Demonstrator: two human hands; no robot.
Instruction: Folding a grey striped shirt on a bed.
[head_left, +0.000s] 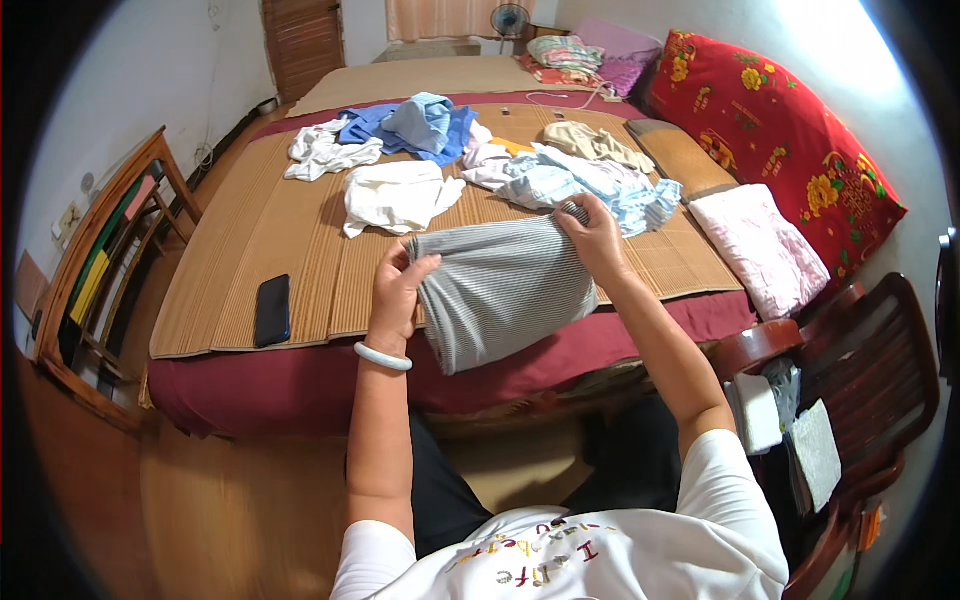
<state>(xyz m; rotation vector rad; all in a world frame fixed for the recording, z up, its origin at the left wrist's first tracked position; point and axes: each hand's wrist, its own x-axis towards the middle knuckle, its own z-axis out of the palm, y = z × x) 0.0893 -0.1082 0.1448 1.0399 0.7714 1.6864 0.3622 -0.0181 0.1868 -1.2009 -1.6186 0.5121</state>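
A grey-and-white striped cloth garment (510, 289) hangs folded between my two hands, over the near edge of the bed. My left hand (397, 289) pinches its upper left corner, thumb on top. At the upper right corner, my right hand (596, 232) grips the fabric between thumb and fingers. Just beyond lies a white garment (394, 196), loosely bunched on the bamboo mat (247, 225). A crumpled light-blue and white patterned garment (592, 184) lies behind my right hand.
Farther back lie blue garments (420, 124), a white garment (326, 150) and a beige one (592, 142). A smartphone (272, 310) rests near the mat's front left. To the right are a folded pink cloth (761, 247), a red floral cushion (780, 142) and a wooden chair (870, 375).
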